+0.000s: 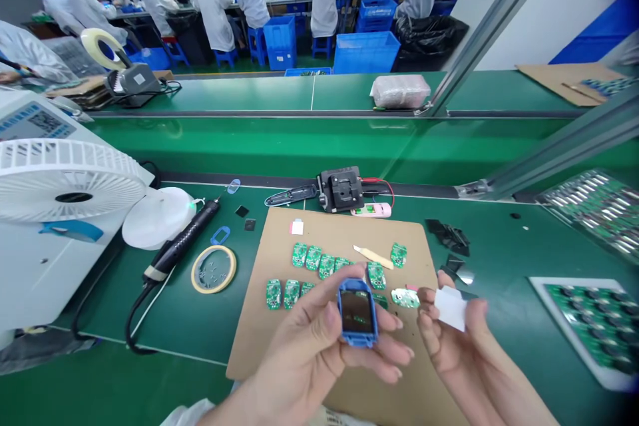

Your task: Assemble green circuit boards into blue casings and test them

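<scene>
Left hand (312,353) grips blue plastic frame (357,341); right hand (462,353) pinches white film (450,308).

A narrow gap parts the left hand (299,363) from the right hand (462,353), above circuit boards (273,294) on a cardboard sheet (254,336).

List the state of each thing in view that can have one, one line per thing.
Left hand, holding the blue-framed display module, screen dark
Right hand, pinching a white film piece
Green circuit boards, laid in rows on the cardboard sheet
Black fixture, lid shut, red lead attached
Black corded pen tool, lying unheld
Yellow tape roll, lying flat
</scene>
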The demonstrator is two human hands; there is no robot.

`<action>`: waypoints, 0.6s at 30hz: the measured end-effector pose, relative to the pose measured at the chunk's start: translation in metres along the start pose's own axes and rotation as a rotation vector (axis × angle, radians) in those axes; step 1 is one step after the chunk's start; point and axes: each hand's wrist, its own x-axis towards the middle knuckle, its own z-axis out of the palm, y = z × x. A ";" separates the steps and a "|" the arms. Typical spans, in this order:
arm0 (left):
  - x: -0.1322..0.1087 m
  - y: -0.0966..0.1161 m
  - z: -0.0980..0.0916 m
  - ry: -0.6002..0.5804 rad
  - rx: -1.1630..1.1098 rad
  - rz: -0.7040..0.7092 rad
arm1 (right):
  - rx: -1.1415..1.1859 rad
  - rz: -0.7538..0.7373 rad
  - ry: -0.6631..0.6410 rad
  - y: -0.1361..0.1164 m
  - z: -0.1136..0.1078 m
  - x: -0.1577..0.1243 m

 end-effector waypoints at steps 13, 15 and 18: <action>-0.002 -0.001 -0.001 0.011 -0.008 0.010 | -0.089 0.065 0.027 0.001 -0.009 -0.003; -0.002 -0.001 -0.002 0.000 -0.017 0.005 | -0.098 0.060 0.019 0.001 -0.006 -0.005; -0.001 -0.001 -0.003 -0.008 -0.026 -0.003 | -0.110 0.060 0.002 0.002 -0.007 -0.005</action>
